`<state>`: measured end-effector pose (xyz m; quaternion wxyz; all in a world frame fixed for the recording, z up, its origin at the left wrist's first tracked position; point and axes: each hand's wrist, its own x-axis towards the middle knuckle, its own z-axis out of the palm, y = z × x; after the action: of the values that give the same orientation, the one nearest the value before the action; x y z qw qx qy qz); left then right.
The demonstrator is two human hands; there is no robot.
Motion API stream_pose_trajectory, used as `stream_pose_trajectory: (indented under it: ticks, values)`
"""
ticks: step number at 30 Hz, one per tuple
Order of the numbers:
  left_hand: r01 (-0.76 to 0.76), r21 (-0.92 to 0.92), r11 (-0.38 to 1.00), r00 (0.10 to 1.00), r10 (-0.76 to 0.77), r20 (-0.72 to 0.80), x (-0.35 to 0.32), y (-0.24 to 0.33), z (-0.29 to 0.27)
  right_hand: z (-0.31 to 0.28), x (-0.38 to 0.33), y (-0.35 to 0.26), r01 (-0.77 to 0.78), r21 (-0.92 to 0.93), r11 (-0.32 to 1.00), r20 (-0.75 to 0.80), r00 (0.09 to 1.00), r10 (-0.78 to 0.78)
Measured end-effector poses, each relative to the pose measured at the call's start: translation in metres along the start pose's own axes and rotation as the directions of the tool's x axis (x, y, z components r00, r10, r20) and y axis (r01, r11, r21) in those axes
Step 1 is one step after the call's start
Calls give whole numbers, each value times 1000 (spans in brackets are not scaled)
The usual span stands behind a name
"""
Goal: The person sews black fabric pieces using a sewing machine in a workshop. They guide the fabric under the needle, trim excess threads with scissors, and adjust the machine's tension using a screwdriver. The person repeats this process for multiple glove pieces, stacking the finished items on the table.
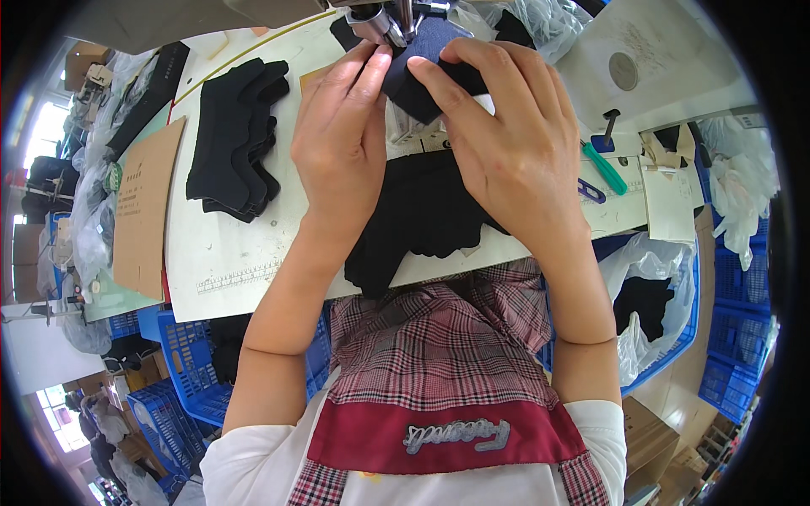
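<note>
A dark navy and black fabric piece (415, 91) lies under the needle and presser foot of a sewing machine (384, 24). My left hand (344, 126) is closed, its fingertips pressed together at the fabric's left edge beside the presser foot. On the other side, my right hand (516, 126) grips the fabric between thumb and fingers, with the fingers bent over its right part. Below both hands, black cut fabric (422, 202) is spread across the table and hangs over its front edge. Part of it is hidden behind my right hand.
A stack of black wavy-edged fabric pieces (232, 139) lies on the white table (224, 253) at left. Cardboard (145, 215) leans farther left. A green-handled screwdriver (606, 169) and purple seam tool (591, 191) lie at right. Blue baskets (190, 363) stand below.
</note>
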<state>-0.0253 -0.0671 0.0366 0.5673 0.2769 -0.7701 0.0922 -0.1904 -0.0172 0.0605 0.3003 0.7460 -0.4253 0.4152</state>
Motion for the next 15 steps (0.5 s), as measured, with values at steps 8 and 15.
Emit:
stream_pose_trajectory:
  ticks: [8,15]
  values:
    - [-17,6,1000,999,17,-48,0,-1,5,2,1,-3,23,19,1000,-33,999,-23]
    - [63,64,996,998,-62,-11,6,9,1,6,1,1,79,-20,997,-60,995,-80]
